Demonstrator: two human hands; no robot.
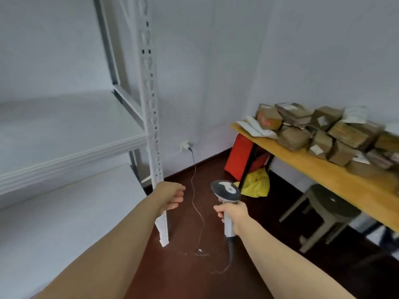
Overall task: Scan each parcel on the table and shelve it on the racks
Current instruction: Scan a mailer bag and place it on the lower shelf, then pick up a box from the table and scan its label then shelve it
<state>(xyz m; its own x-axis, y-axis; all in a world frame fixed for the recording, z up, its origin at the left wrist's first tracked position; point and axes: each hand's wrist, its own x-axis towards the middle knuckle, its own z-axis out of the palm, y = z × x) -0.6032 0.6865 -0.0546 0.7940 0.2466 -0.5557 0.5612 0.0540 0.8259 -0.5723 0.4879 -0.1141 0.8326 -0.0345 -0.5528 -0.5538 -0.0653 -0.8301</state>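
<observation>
Right hand wraps the scanner handle; left hand loosely curled, empty, both left of the table. Parcels heaped on the table, rack further left. Suggest: left hand lifts one parcel label-up, scanner aimed square-on, cord slack.

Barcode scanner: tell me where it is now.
Head view, lower centre: the barcode scanner is gripped by the right hand over the dark floor, left of the wooden table piled with parcels.
</observation>
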